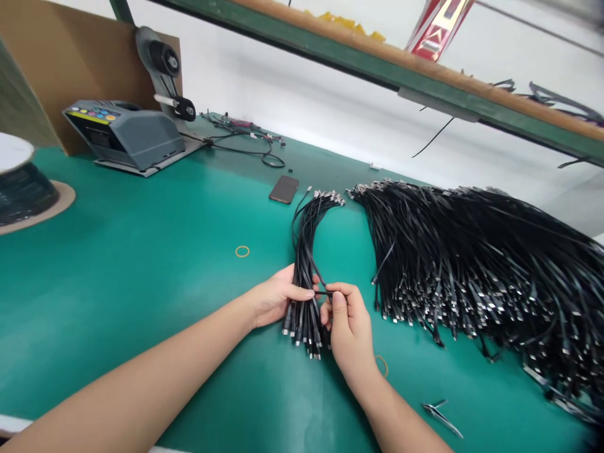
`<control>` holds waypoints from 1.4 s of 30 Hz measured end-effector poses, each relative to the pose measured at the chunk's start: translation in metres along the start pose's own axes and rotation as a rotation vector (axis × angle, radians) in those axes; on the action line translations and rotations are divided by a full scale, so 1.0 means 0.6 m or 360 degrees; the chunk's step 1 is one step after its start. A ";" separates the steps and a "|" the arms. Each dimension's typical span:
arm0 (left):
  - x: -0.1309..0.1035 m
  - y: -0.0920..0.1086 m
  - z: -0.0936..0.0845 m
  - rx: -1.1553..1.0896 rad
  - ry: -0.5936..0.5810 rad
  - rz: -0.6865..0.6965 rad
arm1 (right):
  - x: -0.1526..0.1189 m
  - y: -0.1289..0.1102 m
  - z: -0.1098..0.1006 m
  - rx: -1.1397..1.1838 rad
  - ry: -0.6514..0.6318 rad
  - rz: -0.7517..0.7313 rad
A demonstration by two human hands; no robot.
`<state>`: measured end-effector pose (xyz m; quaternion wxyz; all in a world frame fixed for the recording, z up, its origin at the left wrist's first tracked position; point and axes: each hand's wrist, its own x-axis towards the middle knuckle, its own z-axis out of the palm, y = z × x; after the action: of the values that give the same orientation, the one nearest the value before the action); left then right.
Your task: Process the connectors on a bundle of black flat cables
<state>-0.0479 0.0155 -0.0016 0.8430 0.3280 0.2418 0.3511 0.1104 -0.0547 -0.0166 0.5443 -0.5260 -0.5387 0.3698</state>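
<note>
A bundle of black cables (307, 242) with metal connectors at both ends lies near the middle of the green table. My left hand (279, 296) is wrapped round its lower part, thumb across the front. To the right of the bundle, my right hand (346, 318) pinches a thin black strand between thumb and forefinger; the strand reaches the bundle beside my left thumb. The lower connectors point towards me. What the other fingers of my right hand touch is partly hidden.
A large pile of black cables (453, 251) covers the right side. A phone (284, 189), rubber band (242, 251) and metal tool (442, 419) lie around. A grey machine (129, 135) and a spool (26, 185) stand left. A shelf (425, 75) crosses above.
</note>
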 end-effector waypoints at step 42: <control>0.003 0.008 0.019 -0.0162 0.0194 -0.0149 | -0.017 -0.055 -0.002 -0.0852 -0.0400 -0.0781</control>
<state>-0.0415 0.0152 0.0091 0.8578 0.2512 0.2896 0.3424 0.1044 -0.0704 0.0133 0.3898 -0.4557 -0.7886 0.1363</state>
